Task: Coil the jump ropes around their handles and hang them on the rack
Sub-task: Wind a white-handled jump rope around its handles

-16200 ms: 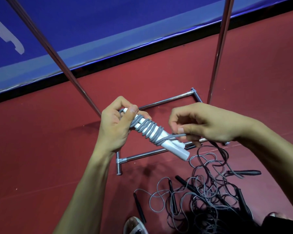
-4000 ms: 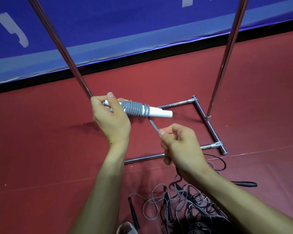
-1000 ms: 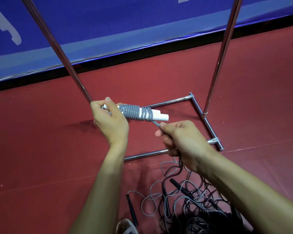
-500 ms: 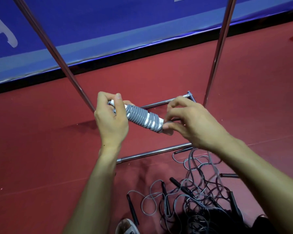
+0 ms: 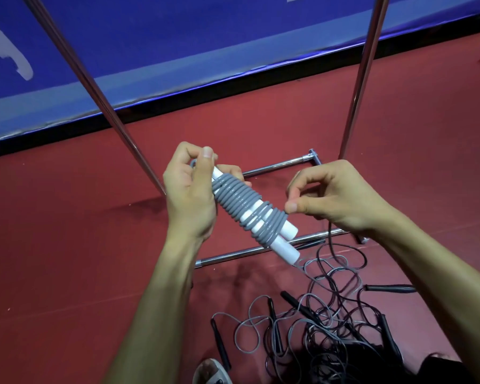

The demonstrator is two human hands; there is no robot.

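Above red floor [image 5: 67, 245]: coiling nearly finished.
Left hand [image 5: 189, 200] grip holds white plastic handles [image 5: 284, 245] steady; right hand [image 5: 336, 198] grip pinches grey rope [image 5: 241, 200] end for tension.

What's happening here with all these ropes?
A person is coiling a grey jump rope around its white handles. The left hand grips the handles' top end; the right hand pinches the rope at the last turn. The bundle is not on the metal rack yet; other ropes lie tangled on the floor.
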